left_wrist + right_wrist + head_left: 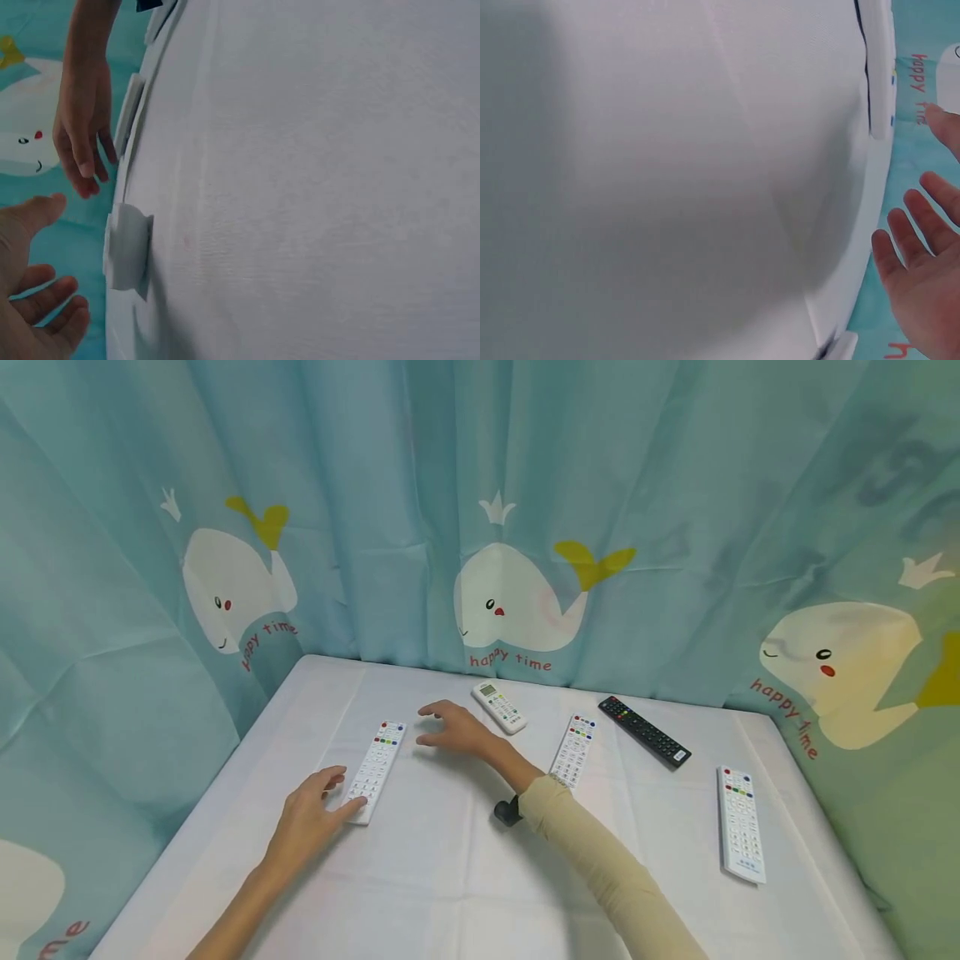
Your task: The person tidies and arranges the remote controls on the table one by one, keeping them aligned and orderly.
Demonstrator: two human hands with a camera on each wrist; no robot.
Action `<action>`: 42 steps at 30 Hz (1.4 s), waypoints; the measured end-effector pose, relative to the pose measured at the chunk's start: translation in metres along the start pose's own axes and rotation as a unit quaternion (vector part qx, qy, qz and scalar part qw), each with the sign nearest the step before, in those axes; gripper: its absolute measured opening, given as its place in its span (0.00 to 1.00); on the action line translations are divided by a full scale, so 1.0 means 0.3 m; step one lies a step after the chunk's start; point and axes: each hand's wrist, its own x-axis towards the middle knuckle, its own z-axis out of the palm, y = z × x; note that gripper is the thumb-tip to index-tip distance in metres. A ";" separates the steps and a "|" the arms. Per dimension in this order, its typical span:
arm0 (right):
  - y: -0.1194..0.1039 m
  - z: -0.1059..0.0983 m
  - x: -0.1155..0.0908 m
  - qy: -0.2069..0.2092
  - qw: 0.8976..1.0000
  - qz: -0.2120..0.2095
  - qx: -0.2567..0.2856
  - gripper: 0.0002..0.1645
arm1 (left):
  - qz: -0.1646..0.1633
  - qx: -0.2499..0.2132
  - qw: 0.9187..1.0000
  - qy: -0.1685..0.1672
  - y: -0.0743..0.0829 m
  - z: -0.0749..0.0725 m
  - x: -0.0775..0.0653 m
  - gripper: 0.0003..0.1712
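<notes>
A white remote control [377, 768] with coloured buttons lies slantwise on the left half of the white table. My left hand [311, 818] hovers beside its near end, fingers loosely bent and thumb apart; the head view has the thumb overlapping the remote. In the left wrist view a gap separates that hand [41, 300] from the remote [127, 247]. My right hand [457, 731] is held in the air to the right of the remote's far end, holding nothing. The right wrist view shows this hand [930, 277] with spread fingers, above the tabletop.
A small white remote with a screen [499, 707] lies behind my right hand. Another white remote [573, 747] is partly hidden by the right sleeve [607, 868]. Farther right are a black remote [645, 732] and a white one [741, 827]. A whale-print curtain [375, 527] encloses the table.
</notes>
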 end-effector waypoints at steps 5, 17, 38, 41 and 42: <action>0.009 -0.026 -0.017 0.000 1.000 -0.007 0.003 0.33 | 0.026 -0.015 1.000 0.001 0.017 0.007 0.029 0.32; 0.005 -0.091 -0.071 0.008 0.999 -0.040 0.010 0.33 | 0.057 -0.052 0.996 -0.034 0.067 0.042 0.114 0.33; 0.117 -0.203 -0.162 0.068 0.997 -0.018 0.027 0.40 | 0.092 -0.085 0.990 -0.058 0.176 0.123 0.226 0.36; 0.139 -0.222 -0.177 0.078 0.997 -0.001 0.024 0.41 | 0.090 -0.085 0.990 -0.061 0.194 0.140 0.234 0.37; 0.147 -0.227 -0.183 0.082 0.996 0.006 0.024 0.41 | 0.089 -0.088 0.990 -0.061 0.199 0.146 0.238 0.38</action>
